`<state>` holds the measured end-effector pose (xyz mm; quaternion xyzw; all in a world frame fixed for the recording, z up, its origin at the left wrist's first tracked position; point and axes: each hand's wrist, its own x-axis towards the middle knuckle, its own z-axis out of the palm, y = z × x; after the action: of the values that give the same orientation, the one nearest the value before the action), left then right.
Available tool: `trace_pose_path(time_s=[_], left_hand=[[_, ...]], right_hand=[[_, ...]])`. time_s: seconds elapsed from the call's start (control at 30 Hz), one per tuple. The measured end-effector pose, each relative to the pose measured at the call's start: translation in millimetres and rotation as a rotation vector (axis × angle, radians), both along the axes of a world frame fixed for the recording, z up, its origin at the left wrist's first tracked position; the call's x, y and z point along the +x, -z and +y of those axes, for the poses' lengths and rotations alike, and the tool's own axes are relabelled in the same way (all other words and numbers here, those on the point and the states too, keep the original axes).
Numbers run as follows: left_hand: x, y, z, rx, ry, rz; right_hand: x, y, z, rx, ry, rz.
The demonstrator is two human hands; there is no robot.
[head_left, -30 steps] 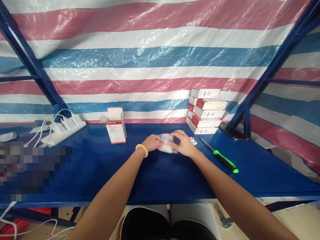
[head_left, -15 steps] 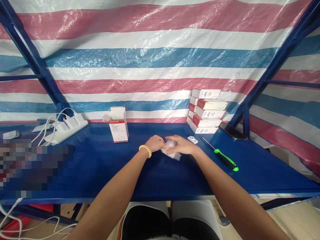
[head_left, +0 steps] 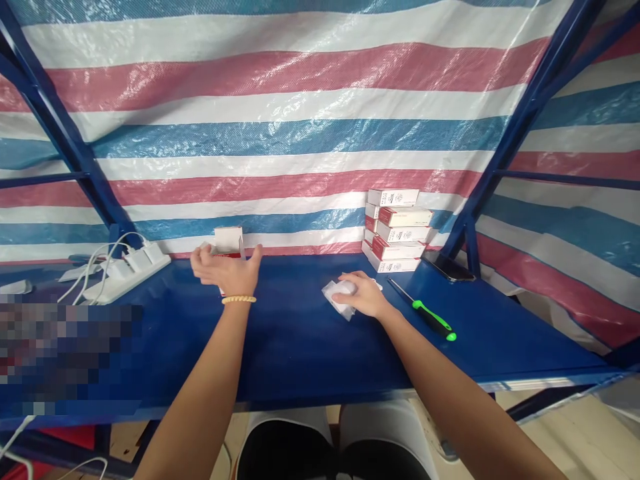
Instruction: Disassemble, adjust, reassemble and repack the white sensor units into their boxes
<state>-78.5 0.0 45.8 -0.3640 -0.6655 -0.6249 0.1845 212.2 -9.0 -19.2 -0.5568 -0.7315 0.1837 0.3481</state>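
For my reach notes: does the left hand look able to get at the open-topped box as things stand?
Probably yes: the left hand, open and seemingly holding nothing, is in front of the open-topped box, with nothing seen between them.

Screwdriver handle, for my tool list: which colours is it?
The screwdriver handle is black and green, best seen in the head view.

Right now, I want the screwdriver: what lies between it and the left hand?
Between the left hand and the screwdriver, the head view shows the bagged item and right hand on it.
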Motion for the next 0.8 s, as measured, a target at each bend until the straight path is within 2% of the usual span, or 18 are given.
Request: trace_pose_path(time_s=[0.1,0.2,0.27,0.33,0.47,0.57,0.7,0.8], left_hand=[[-11.4,8.7,7.1,-0.168,-0.028,-0.144],[-13.5,18.1,11.3,-0.278,0.085,-0.178],[-9.8,21.0,11.2,-0.297,0.198,-0.078],[-0.9,21.4,8.5,-0.304,0.307,0.125],[26.8,22.8,-1.0,-0.265,0.496,0.579],[44.0,30.3,-4.2,-0.234,0.645,0.746],[50.7,45.6,1.9,-0.106,0.930,0.778],[47.8,52.1,7.8,-0.062,0.961,0.627]], right_hand=[[-3.3,-0.7,1.0,-0.011,0.001,-0.007],[-4.1,-0.6,1.6,-0.005,0.020,-0.025],[-3.9,-0.5,1.1,0.013,0.045,-0.041],[-4.2,-1.3,-0.3,0.083,0.070,-0.038],[-7.1,-6.9,-5.3,0.395,0.120,0.078],[-8.4,-12.3,-7.8,0.586,0.172,0.158],[-3.6,-15.2,-5.9,0.649,0.279,0.276],[3.5,-13.9,-2.5,0.634,0.340,0.412]])
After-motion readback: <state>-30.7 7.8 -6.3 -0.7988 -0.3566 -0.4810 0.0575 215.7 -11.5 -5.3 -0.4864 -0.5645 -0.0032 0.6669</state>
